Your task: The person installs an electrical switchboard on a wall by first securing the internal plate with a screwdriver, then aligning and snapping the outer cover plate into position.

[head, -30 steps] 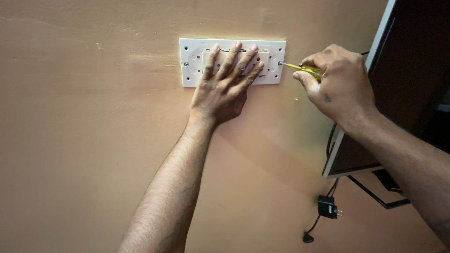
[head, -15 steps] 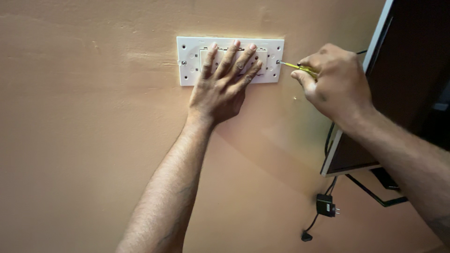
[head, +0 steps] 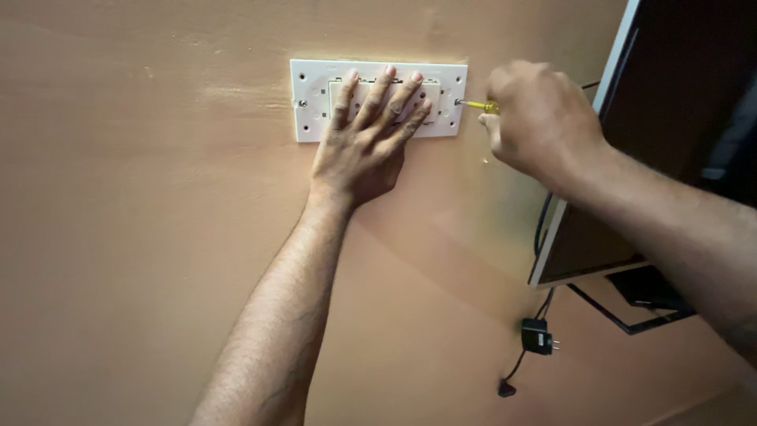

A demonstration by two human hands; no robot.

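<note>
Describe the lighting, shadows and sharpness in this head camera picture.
Head view: soft, warm light on the wall; the left hand casts a faint shadow beside its forearm; the switch plate is bright but not glaring; the right hand gripping the screwdriver looks slightly blurred; the television is dark.

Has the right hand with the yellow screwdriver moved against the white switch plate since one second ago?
No. The right hand keeps the yellow screwdriver at the white rectangular switch plate right edge.
</note>
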